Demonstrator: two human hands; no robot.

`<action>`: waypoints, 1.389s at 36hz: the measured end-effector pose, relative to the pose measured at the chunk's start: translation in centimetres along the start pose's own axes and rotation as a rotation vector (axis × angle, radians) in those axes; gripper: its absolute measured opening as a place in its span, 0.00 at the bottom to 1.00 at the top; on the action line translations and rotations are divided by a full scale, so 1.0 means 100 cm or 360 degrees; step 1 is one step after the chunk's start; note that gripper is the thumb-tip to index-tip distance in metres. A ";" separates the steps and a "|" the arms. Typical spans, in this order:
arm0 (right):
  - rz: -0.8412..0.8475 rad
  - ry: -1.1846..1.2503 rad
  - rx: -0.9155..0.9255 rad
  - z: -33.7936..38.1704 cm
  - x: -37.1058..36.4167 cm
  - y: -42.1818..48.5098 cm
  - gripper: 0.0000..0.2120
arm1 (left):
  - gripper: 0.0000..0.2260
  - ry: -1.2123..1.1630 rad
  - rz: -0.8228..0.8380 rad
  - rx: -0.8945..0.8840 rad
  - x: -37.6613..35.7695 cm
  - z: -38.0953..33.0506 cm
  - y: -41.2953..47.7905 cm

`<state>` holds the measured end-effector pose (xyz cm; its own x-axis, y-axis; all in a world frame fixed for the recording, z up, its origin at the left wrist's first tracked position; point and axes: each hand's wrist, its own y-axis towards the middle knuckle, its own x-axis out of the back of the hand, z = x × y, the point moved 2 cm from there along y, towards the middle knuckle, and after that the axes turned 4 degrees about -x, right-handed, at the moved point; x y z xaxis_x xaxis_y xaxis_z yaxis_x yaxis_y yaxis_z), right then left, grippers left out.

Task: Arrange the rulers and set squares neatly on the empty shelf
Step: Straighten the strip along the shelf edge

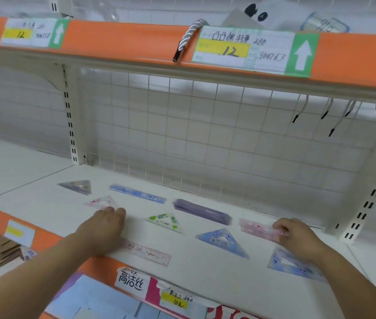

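The white shelf (205, 277) held the pieces, laid apart. The right hand (297, 236), fingers curled, pinched the end of a pink ruler (257, 230) lying at the shelf's right. The left hand (104, 229) lay flat, fingers nearly straight, fingertips touching a pink set square (101, 202).

Everything lies flat on the white shelf (205, 284). The green set square (166, 222) sits mid-shelf, apex toward the back. Behind it to the right lies a purple ruler stack (202, 211). Behind it to the left are a blue ruler (137, 193), a pink set square (100, 202) under the left hand (104, 226) fingertips, and farthest off a grey set square (75, 186). In front of it to the left lies a clear pink ruler (148, 251). To its right are a blue set square (222, 242), a pink ruler (257, 229) pinched by the right hand (297, 236), and a second blue set square (294, 265).
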<state>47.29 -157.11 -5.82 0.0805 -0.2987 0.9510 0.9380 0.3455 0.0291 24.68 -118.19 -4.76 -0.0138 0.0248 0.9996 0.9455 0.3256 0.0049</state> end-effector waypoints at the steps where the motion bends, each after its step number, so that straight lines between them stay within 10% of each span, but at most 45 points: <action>1: 0.0001 -0.0001 0.0001 -0.002 -0.001 0.002 0.12 | 0.09 -0.0065 -0.0028 -0.0100 -0.001 -0.011 -0.002; 7: 0.0019 0.0053 0.0035 -0.005 -0.001 0.007 0.12 | 0.36 -0.0065 0.0223 -0.0540 0.005 -0.087 -0.020; 32: -0.0019 0.0043 -0.0122 0.000 -0.001 0.000 0.16 | 0.27 0.0033 0.0365 -0.0581 0.003 -0.102 -0.018; 39: -0.0225 0.0159 0.0155 0.089 0.002 -0.021 0.08 | 0.20 -0.0050 0.0228 -0.0382 0.006 -0.060 -0.014; 50: 0.0280 0.0013 0.0682 0.241 -0.049 -0.077 0.12 | 0.19 0.0128 0.0269 -0.0012 0.006 0.042 -0.020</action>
<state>31.50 -136.87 -3.26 0.2300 -0.2088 0.9505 0.6858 0.7277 -0.0061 21.38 -114.82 -4.29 0.1711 0.0027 0.9852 0.9345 0.3163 -0.1632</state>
